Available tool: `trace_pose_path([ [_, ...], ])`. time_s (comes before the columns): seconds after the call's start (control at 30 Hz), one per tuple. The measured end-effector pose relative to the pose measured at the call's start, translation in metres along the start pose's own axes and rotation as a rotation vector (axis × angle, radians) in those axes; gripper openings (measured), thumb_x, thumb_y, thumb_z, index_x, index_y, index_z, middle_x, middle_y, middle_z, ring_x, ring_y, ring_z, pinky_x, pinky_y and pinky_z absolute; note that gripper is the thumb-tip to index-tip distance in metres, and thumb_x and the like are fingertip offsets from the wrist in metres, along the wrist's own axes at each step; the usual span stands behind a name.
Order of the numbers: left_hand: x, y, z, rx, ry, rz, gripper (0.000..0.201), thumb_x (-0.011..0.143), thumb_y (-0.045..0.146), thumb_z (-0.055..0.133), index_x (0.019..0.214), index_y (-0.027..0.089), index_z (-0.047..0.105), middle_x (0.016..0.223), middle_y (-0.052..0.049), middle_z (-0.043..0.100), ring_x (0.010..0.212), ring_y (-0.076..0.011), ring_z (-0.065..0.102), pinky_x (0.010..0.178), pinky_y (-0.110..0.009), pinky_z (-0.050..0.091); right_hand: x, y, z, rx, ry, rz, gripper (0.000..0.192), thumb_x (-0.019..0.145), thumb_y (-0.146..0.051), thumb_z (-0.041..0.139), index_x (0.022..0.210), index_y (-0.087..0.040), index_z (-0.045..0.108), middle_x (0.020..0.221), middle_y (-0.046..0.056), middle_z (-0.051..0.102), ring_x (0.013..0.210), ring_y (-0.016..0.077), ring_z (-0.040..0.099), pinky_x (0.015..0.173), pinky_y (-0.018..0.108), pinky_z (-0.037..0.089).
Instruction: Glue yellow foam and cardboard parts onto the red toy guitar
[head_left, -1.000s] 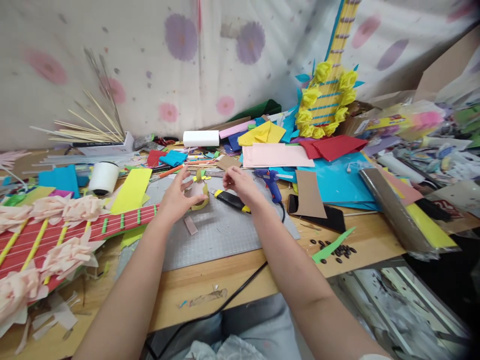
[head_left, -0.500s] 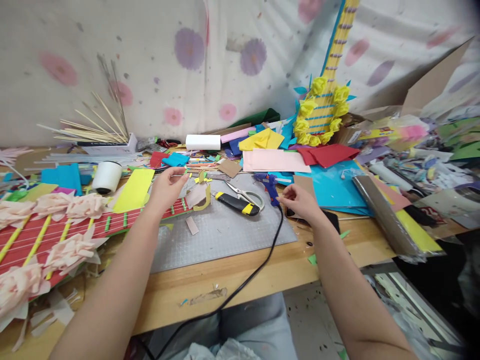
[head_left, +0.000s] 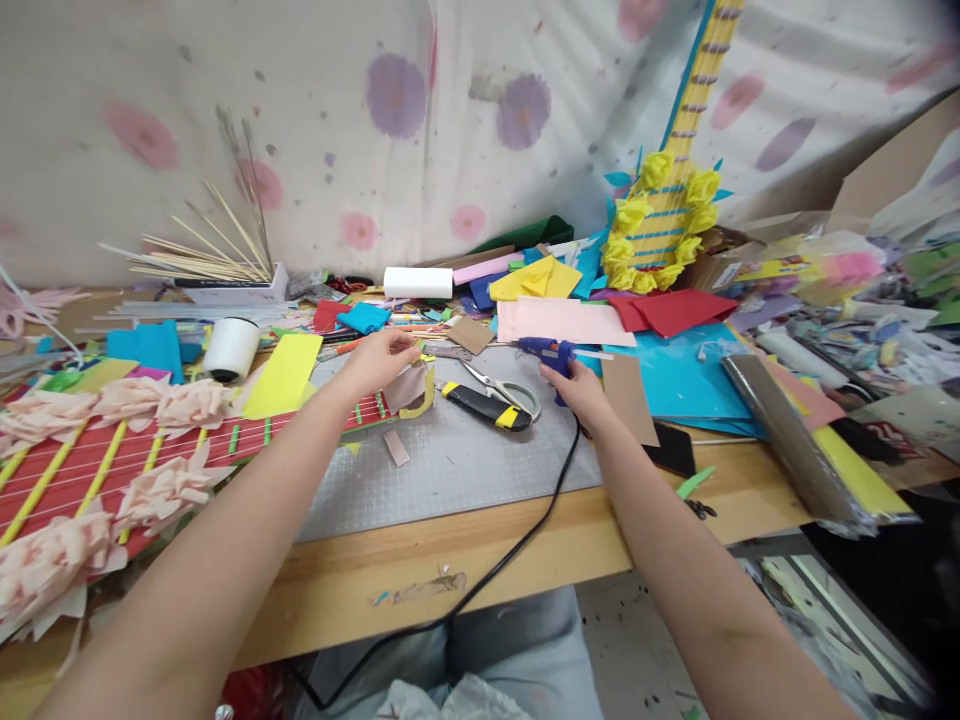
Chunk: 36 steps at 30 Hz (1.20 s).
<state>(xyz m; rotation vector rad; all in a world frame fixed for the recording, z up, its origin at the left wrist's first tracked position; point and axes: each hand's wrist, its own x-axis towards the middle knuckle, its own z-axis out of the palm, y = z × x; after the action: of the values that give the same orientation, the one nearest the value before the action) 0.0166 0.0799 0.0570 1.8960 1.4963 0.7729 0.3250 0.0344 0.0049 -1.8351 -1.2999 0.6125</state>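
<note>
My right hand is wrapped round the handle of a blue hot glue gun, whose black cord runs down over the table edge. My left hand hovers at the head end of a red paper guitar, its fingers curled together beside the brownish headstock piece with a yellow edge. What those fingertips pinch, if anything, is too small to tell. Between the hands, scissors and a black-and-yellow utility knife lie on the grey cutting mat. Pale pink paper flowers line the guitar's body.
A yellow paper guitar leans on the curtain at the back right. Blue sheets, a wrapped brown roll and a black phone-like slab lie to the right. A white roll and wooden sticks stand at the left.
My right hand has moved left onto the glue gun and closed round its handle. My left hand has moved right to the guitar's head, its fingers now drawn together. The view has shifted slightly.
</note>
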Motion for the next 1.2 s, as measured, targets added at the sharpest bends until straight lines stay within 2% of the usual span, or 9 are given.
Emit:
trace_pose_path([
  [0.13,0.002,-0.004,0.001,-0.008,0.003,0.011,0.028,0.076,0.038,0.053,0.089,0.018,0.066,0.089,-0.005,0.07,0.087,-0.0205,0.063,0.077,-0.03,0.047,-0.003,-0.034,-0.005,0.306,-0.259,-0.102,0.044,0.066,-0.053,0.065,0.09,-0.016,0.059,0.081,0.006,0.063,0.064,0.0127,0.057,0.056,0.025,0.043],
  [0.2,0.003,-0.006,0.002,-0.003,0.015,0.008,0.028,0.075,0.039,0.053,0.087,0.018,0.067,0.089,-0.005,0.07,0.086,-0.0205,0.063,0.077,-0.03,0.047,-0.004,-0.055,-0.004,0.316,-0.398,-0.173,0.042,0.067,-0.052,0.065,0.086,-0.015,0.061,0.078,0.006,0.062,0.06,0.0102,0.053,0.052,0.023,0.041],
  [0.3,0.004,-0.008,0.002,-0.001,0.026,-0.003,0.03,0.074,0.041,0.055,0.088,0.018,0.068,0.088,-0.005,0.07,0.084,-0.0212,0.063,0.078,-0.032,0.047,-0.004,-0.084,0.002,0.191,-0.488,-0.223,0.042,0.069,-0.054,0.062,0.079,-0.013,0.062,0.058,0.001,0.053,0.049,0.0079,0.045,0.045,0.021,0.034],
  [0.43,0.006,-0.011,0.003,-0.042,0.028,-0.011,0.031,0.073,0.041,0.056,0.09,0.018,0.068,0.089,-0.006,0.07,0.084,-0.0216,0.064,0.077,-0.032,0.047,-0.002,-0.108,0.014,-0.049,-0.534,-0.268,0.041,0.07,-0.054,0.061,0.075,-0.013,0.062,0.047,-0.003,0.044,0.044,0.0075,0.039,0.043,0.022,0.031],
  [0.6,0.008,-0.013,0.002,-0.071,0.014,-0.028,0.033,0.073,0.041,0.057,0.092,0.017,0.067,0.088,-0.007,0.07,0.082,-0.0217,0.065,0.075,-0.032,0.048,0.003,-0.12,0.024,-0.171,-0.543,-0.371,0.043,0.069,-0.054,0.062,0.086,-0.014,0.064,0.056,-0.001,0.052,0.052,0.01,0.045,0.049,0.023,0.035],
  [0.73,0.007,-0.012,0.001,-0.054,0.015,-0.027,0.036,0.073,0.043,0.058,0.095,0.016,0.066,0.088,-0.008,0.07,0.083,-0.0216,0.065,0.075,-0.032,0.048,0.008,-0.123,0.029,-0.22,-0.535,-0.459,0.041,0.069,-0.053,0.061,0.086,-0.015,0.066,0.061,0.001,0.055,0.059,0.0128,0.049,0.053,0.025,0.038],
  [0.93,0.004,-0.008,0.0,-0.136,-0.015,-0.033,0.032,0.074,0.039,0.059,0.093,0.015,0.066,0.092,-0.009,0.07,0.082,-0.0218,0.065,0.074,-0.033,0.049,0.009,-0.128,0.031,-0.265,-0.543,-0.443,0.042,0.069,-0.054,0.061,0.085,-0.015,0.065,0.065,0.003,0.056,0.064,0.0146,0.051,0.057,0.025,0.039],
  [1.2,0.008,-0.017,0.002,-0.063,0.018,-0.006,0.033,0.074,0.043,0.057,0.091,0.017,0.067,0.093,-0.008,0.07,0.086,-0.0225,0.064,0.077,-0.033,0.048,0.016,-0.127,0.03,-0.315,-0.509,-0.426,0.046,0.067,-0.059,0.061,0.078,-0.015,0.062,0.065,0.003,0.054,0.064,0.0148,0.051,0.056,0.026,0.039],
])
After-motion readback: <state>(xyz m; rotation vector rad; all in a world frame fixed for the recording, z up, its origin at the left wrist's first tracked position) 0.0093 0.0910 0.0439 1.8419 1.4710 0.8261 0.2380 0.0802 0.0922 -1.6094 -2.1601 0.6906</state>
